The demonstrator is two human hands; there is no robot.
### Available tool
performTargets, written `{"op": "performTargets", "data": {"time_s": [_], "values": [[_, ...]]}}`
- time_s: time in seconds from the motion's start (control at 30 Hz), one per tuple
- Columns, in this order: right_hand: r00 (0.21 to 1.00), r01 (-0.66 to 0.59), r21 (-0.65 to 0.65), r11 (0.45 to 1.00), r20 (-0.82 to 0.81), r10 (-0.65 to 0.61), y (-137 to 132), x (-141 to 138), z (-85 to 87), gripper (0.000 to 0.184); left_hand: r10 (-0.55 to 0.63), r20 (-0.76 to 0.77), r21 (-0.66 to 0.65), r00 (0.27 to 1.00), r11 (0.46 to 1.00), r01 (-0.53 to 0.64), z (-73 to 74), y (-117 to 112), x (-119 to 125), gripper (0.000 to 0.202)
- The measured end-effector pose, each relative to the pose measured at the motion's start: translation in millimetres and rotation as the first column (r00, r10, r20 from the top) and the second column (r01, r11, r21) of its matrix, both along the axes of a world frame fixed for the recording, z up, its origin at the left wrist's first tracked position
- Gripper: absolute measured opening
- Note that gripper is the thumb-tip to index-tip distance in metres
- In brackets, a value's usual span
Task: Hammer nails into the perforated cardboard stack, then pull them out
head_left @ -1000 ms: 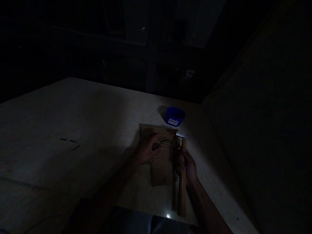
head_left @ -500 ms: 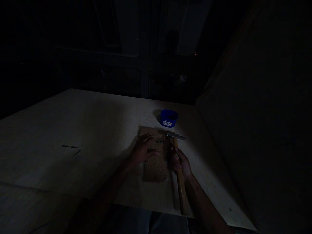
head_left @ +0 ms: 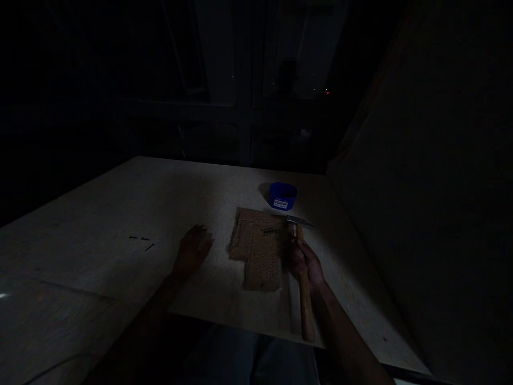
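The scene is very dark. A brown board (head_left: 259, 251) with rows of small holes and a short row of dark nails in it lies on the pale tabletop (head_left: 120, 214). My right hand (head_left: 306, 262) grips the wooden handle of a hammer (head_left: 303, 289), whose metal head rests at the board's far right corner. My left hand (head_left: 194, 248) lies flat on the table to the left of the board, fingers spread, holding nothing.
A small blue tub (head_left: 282, 195) stands just behind the board. A few loose dark nails (head_left: 142, 240) lie on the table at the left. A large panel (head_left: 420, 214) rises along the right side. The background is dark.
My left hand has come off the board and moved left onto the bare table. The right hand still holds the hammer beside the board.
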State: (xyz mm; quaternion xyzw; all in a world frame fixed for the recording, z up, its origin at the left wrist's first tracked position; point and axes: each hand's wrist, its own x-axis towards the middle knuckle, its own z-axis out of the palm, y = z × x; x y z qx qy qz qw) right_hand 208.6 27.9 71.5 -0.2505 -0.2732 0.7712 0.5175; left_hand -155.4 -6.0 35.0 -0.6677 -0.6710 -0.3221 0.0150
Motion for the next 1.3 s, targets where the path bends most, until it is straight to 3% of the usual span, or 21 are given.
{"op": "performTargets", "data": {"time_s": [0.1, 0.23, 0.43, 0.53, 0.7, 0.87, 0.93, 1.0, 1.07, 1.13, 1.2, 1.3], "values": [[0.997, 0.008, 0.065, 0.998, 0.072, -0.013, -1.7, 0.8, -0.9, 0.031, 0.194, -0.095, -0.034, 0.976, 0.98, -0.198, 0.6, -26.2, -41.3, 0.038], [0.995, -0.015, 0.082, 0.997, 0.098, 0.007, -3.6, 2.5, -0.4, 0.031, 0.416, -0.172, -0.055, 0.893, 0.901, -0.43, 6.4, -56.2, -85.9, 0.043], [0.993, -0.094, -0.034, 0.995, 0.063, 0.096, -6.4, 4.7, 0.7, 0.036, 0.561, -0.195, -0.136, 0.805, 0.797, -0.589, 8.8, -74.3, -125.3, 0.044], [0.997, -0.052, -0.055, 0.997, 0.052, 0.055, -7.6, 4.7, 1.2, 0.032, 0.564, -0.187, -0.147, 0.805, 0.794, -0.59, 6.8, -73.3, -131.5, 0.046], [0.997, -0.074, -0.058, 0.996, -0.006, 0.074, -6.5, 5.5, 0.1, 0.029, 0.426, -0.134, -0.176, 0.895, 0.879, -0.444, 8.5, -62.3, -127.3, 0.036], [0.993, -0.118, -0.019, 0.993, -0.031, 0.117, -4.5, 6.2, -1.3, 0.033, 0.359, -0.099, -0.211, 0.928, 0.904, -0.372, 19.6, -49.4, -119.1, 0.031], [0.99, -0.119, -0.012, 0.993, -0.072, 0.118, -3.7, 5.0, -1.3, 0.025, 0.347, -0.005, -0.189, 0.938, 0.921, -0.341, 24.4, -44.2, -109.6, 0.025], [0.984, -0.132, -0.016, 0.991, -0.123, 0.129, -2.0, 3.8, -2.5, 0.017, 0.342, 0.198, -0.149, 0.919, 0.937, -0.317, 28.6, -37.7, -91.1, 0.016], [0.977, -0.153, -0.021, 0.988, -0.157, 0.148, 0.3, 3.7, -5.7, 0.016, 0.294, 0.498, -0.11, 0.816, 0.955, -0.276, 32.6, -29.5, -62.1, 0.012], [0.972, -0.181, -0.022, 0.983, -0.158, 0.175, 2.6, 5.1, -10.5, 0.02, 0.137, 0.817, -0.076, 0.56, 0.989, -0.13, 37.1, -19.5, -24.7, 0.022], [0.972, -0.195, -0.017, 0.981, -0.14, 0.191, 4.5, 6.9, -15.4, 0.024, 0.059, 0.882, -0.064, 0.468, 0.998, -0.005, 42.4, -7.9, 15.9, 0.035], [0.971, -0.21, -0.009, 0.978, -0.123, 0.207, 6.4, 8.7, -20.7, 0.024, 0.073, 0.996, -0.084, 0.053, 0.96, 0.267, 51.3, 11.2, 70.6, 0.045]]}}
